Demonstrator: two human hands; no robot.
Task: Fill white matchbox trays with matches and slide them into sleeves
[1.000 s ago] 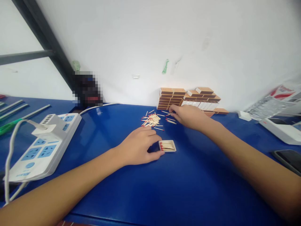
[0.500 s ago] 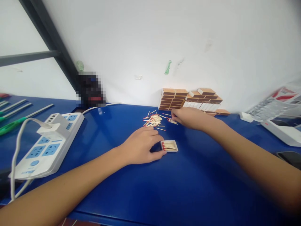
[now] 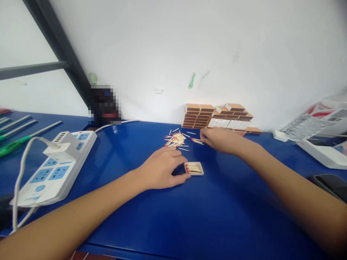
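Holding the matchbox tray [image 3: 195, 174] at its left end, your left hand [image 3: 162, 168] is nearer. The tray lies lengthwise left to right, near and slightly left of your right hand [image 3: 219, 139], bunched at loose matchsticks [image 3: 197, 141]; whether its grip holds any, I can't tell.

Both forearms [image 3: 94, 210] reach forward; the left hand [image 3: 161, 168] lies palm down, thumb [image 3: 180, 179] and forefinger [image 3: 179, 159] curved apart, while the right hand [image 3: 218, 138] points inward, fingertips [image 3: 203, 134] pinched together
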